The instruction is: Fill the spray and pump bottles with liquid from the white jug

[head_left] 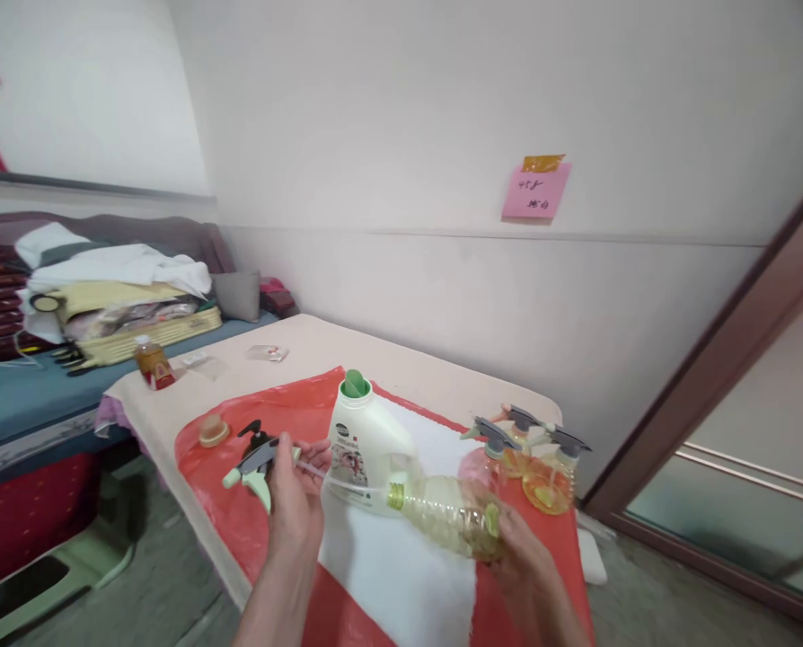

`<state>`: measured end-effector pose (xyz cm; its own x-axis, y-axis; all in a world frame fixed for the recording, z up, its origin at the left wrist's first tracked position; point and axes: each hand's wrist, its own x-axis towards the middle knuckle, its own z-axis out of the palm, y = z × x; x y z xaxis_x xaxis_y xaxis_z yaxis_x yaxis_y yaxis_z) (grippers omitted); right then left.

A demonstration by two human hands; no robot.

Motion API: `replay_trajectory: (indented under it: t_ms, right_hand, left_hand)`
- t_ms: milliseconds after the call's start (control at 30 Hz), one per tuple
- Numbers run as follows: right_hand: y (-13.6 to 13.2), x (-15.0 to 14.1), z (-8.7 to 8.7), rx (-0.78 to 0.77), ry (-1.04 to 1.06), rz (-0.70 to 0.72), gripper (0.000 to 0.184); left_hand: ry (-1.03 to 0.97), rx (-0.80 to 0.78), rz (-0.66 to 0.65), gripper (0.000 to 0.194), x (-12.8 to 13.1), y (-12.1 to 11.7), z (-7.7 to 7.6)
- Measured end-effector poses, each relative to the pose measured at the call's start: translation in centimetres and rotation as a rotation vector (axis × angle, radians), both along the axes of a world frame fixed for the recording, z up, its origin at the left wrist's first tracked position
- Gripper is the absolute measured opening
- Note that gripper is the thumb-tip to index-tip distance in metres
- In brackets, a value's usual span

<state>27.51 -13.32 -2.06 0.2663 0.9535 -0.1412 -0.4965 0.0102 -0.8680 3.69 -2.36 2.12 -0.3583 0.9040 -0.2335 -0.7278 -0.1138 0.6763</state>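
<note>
So you've got your left hand [294, 494] closed around the grey and pale-green plastic trigger sprayer head [254, 458], thumb and some fingers on it while the other fingertips sit looser near its tube, and your right hand [519, 539] gripping the clear, yellow-tinted ribbed plastic bottle [448, 517] by its base end. The bottle's lying sideways in the air over the table, neck toward your left hand, in front of the big glossy off-white plastic jug [365, 440] with the green insert in its mouth. As for where you're at, I'd say part way: three squat see-through spray bottles [551, 485] on the right already wear their heads, but the one you're holding doesn't. Its thin, whitish, bendy tube [354, 485] reaches to the yellow-green screw neck, though I can't tell if the tip is inside, and the head isn't seated. So joining those two looks like what's left there. Underneath you've got a shiny, wrinkly red plastic sheet [236, 512] with a flat matte white sheet [375, 575] on top. Over left there's a round tan cap [214, 430] and a black pump top [256, 435], partly blocked by your sprayer.
</note>
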Motion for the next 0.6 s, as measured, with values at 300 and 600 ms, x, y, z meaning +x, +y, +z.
replay_trajectory:
  t_ms: [300, 600]
  right_hand:
    - [-0.1, -5.3, -0.3, 0.049, 0.169, 0.061, 0.046]
    - [-0.4, -5.0, -0.1, 0.083, 0.049, 0.021, 0.052]
  left_hand:
    - [0.067, 0.049, -0.205, 0.04, 4.7, -3.0, -0.7]
    - [0.031, 0.019, -0.362, 0.037, 5.9, -4.3, -0.2]
